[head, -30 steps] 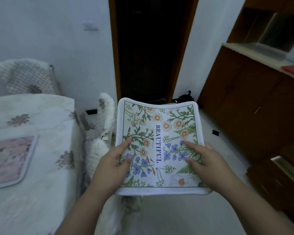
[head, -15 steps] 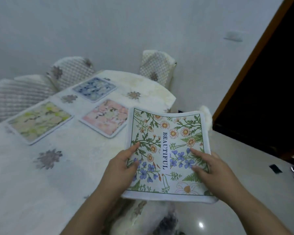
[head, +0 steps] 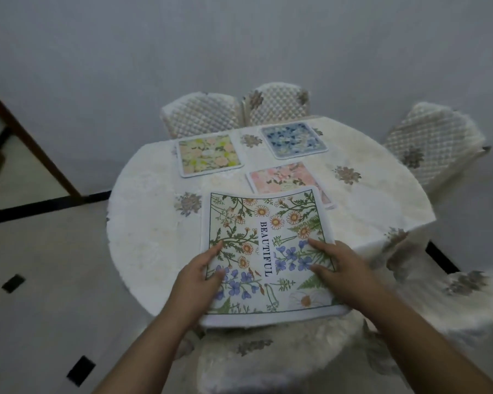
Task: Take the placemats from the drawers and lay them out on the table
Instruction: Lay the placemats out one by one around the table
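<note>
Placemat (head: 268, 251) gripped at near side edges by left hand (head: 195, 282) and right hand (head: 340, 268). Its far edge overlaps the pink mat (head: 279, 177); bare table (head: 154, 237) lies left of it.

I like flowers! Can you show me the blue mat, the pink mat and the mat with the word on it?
blue mat (head: 293, 140): head view, its middle.
pink mat (head: 279, 177): head view, its uncovered top part.
word mat (head: 265, 245): head view, the printed word.

A floral placemat (head: 264, 257) is held by the left hand (head: 194, 282) and right hand (head: 343, 268) over the table (head: 154, 237). Three placemats (head: 209, 155) are laid beyond it on the table.
</note>
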Demonstrator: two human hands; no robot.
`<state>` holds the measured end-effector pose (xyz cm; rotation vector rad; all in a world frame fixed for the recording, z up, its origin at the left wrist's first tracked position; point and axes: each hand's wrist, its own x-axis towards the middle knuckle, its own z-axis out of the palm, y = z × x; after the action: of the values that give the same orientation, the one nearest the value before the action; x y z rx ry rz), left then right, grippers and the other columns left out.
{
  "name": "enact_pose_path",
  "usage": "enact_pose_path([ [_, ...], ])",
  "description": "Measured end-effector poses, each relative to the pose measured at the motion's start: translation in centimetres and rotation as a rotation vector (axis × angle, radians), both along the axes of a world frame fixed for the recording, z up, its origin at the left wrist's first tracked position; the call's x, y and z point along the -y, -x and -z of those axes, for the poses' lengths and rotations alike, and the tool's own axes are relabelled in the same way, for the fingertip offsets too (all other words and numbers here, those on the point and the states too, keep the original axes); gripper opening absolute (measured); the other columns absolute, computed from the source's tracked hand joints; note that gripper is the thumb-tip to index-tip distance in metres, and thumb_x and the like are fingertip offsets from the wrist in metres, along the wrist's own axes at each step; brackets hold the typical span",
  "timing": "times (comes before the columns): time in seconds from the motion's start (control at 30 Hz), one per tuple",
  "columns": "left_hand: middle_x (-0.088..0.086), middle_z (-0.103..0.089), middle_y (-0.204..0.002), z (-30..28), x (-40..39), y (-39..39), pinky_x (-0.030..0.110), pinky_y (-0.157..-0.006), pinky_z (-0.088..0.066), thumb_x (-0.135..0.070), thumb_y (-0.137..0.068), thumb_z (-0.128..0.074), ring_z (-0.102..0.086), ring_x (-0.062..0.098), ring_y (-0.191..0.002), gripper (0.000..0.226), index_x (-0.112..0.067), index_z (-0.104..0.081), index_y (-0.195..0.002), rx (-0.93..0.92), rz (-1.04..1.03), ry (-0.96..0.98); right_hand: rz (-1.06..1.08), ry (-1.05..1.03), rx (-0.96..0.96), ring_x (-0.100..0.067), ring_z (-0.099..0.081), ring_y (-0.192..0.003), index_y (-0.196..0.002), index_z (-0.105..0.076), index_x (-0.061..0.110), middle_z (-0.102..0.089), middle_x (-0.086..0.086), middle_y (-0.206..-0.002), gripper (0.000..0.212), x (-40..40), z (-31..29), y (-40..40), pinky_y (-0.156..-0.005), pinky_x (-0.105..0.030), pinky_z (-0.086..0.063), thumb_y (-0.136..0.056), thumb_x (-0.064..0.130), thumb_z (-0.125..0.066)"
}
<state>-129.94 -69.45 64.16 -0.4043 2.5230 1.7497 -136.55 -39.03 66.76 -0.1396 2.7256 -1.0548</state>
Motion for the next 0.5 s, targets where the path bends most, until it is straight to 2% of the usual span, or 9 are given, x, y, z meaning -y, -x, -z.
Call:
enact_pose_path([
  [0.07, -0.015, -0.054, -0.143, 0.6, 1.4, 0.9, 0.029, -0.106, -0.048, -0.016, -0.096, -0.067, -0.057, 0.005, -0.124, 0.056, -0.050, -0.055, -0.139, 0.013, -0.066, -0.017, -0.044, -0.002, -0.014, -0.011, -0.053, -0.109, -0.141, -0.054, 0.035, -0.049, 0.008, -0.118, 0.054, 2.0, 0.7, 2.7, -0.096, -0.027, -0.048, -0.091, 0.027, -0.072],
  [0.13, -0.010, -0.057, -0.140, 1.1, 2.8, 2.3, 0.035, -0.097, -0.057, -0.014, -0.099, -0.062, -0.064, 0.009, -0.115, 0.054, -0.050, -0.055, -0.138, 0.037, -0.124, -0.058, -0.068, 0.015, -0.020, -0.015, -0.054, -0.115, -0.142, -0.053, 0.034, -0.046, 0.008, -0.120, 0.053, 4.0, 1.3, 5.1, -0.099, -0.029, -0.048, -0.093, 0.022, -0.068],
  [0.27, -0.003, -0.059, -0.139, 2.5, 5.4, 5.2, 0.037, -0.087, -0.062, -0.002, -0.099, -0.055, -0.067, 0.016, -0.111, 0.057, -0.045, -0.057, -0.137, 0.075, -0.224, -0.171, -0.100, 0.096, 0.051, -0.019, -0.044, -0.130, -0.146, -0.049, 0.034, -0.039, -0.001, -0.146, 0.065, 7.1, 3.4, 8.7, -0.107, -0.031, -0.045, -0.089, 0.004, -0.057],
  [0.37, -0.003, -0.061, -0.132, 3.7, 6.6, 7.2, 0.034, -0.075, -0.064, 0.012, -0.095, -0.049, -0.067, 0.015, -0.105, 0.065, -0.039, -0.061, -0.133, 0.080, -0.291, -0.154, -0.103, 0.124, 0.068, -0.015, -0.045, -0.124, -0.146, -0.047, 0.033, -0.037, 0.001, -0.149, 0.069, 8.4, 5.0, 10.7, -0.094, -0.026, -0.050, -0.086, -0.001, -0.055],
  [0.43, 0.000, -0.061, -0.129, 4.6, 7.0, 8.2, 0.031, -0.071, -0.063, 0.018, -0.092, -0.044, -0.066, 0.017, -0.104, 0.069, -0.036, -0.063, -0.130, 0.097, -0.327, -0.104, -0.087, 0.152, 0.045, -0.017, -0.048, -0.123, -0.142, -0.052, 0.030, -0.044, 0.000, -0.144, 0.069, 9.1, 6.1, 12.0, -0.098, -0.034, -0.052, -0.083, -0.006, -0.052],
  [0.5, 0.001, -0.061, -0.130, 5.8, 7.5, 9.1, 0.032, -0.073, -0.063, 0.015, -0.092, -0.048, -0.066, 0.019, -0.104, 0.064, -0.035, -0.064, -0.129, 0.110, -0.363, -0.050, -0.070, 0.179, 0.033, -0.022, -0.051, -0.124, -0.138, -0.057, 0.028, -0.048, 0.001, -0.139, 0.069, 9.6, 7.3, 13.4, -0.098, -0.044, -0.052, -0.080, -0.010, -0.051],
])
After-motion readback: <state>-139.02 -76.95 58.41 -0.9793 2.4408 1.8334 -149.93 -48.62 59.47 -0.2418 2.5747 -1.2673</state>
